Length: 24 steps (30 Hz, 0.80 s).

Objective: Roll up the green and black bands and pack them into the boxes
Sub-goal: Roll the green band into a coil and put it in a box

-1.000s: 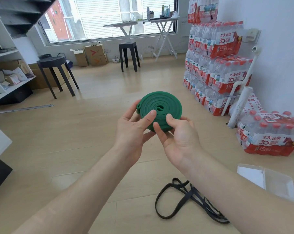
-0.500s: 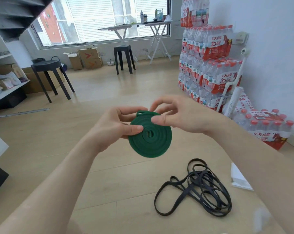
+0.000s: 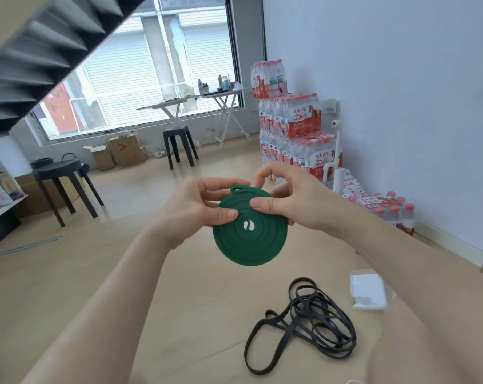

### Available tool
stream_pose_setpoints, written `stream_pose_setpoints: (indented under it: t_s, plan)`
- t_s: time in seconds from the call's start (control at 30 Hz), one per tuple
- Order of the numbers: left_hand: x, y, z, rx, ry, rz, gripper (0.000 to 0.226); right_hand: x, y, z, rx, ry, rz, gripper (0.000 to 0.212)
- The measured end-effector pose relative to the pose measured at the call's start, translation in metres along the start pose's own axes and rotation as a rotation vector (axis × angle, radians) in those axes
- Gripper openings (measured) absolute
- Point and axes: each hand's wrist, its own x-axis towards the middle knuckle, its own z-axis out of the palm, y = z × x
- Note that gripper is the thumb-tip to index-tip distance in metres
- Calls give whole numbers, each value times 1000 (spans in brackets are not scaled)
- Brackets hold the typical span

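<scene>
The green band (image 3: 251,239) is wound into a flat spiral disc that I hold up at chest height, its face turned toward me. My left hand (image 3: 196,212) pinches its upper left edge between thumb and fingers. My right hand (image 3: 287,200) pinches the upper right edge, thumb on the front face. A small loop of the band sticks out at the top. On the floor below lies the black band (image 3: 306,325) in a loose tangle. A clear plastic box (image 3: 369,291) sits on the floor to its right.
Stacked packs of red-capped water bottles (image 3: 295,134) line the right wall. Two black stools (image 3: 60,187) and folding tables stand further back by the window, with cardboard boxes (image 3: 124,152) beneath it. A shelf unit is at the left edge.
The head camera has tilted up and the view has widened. The green disc stays between both hands, turned from edge-on a second ago to face me.
</scene>
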Motion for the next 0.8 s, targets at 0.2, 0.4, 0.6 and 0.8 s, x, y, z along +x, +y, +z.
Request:
stream_pose_setpoints:
  t_s: [0.2, 0.4, 0.6, 0.8]
  plan:
    - [30, 15, 34, -46, -37, 44, 39, -21, -9, -28, -58, 188, 8, 15]
    - [84, -10, 88, -119, 13, 18, 21, -28, 20, -52, -275, 310, 135, 21]
    - [111, -74, 152, -388, -173, -132, 13, -60, 70, -81, -491, 290, 391, 19]
    - [126, -147, 237, -424, -287, -280, 12, -108, 152, -104, -532, 260, 630, 20]
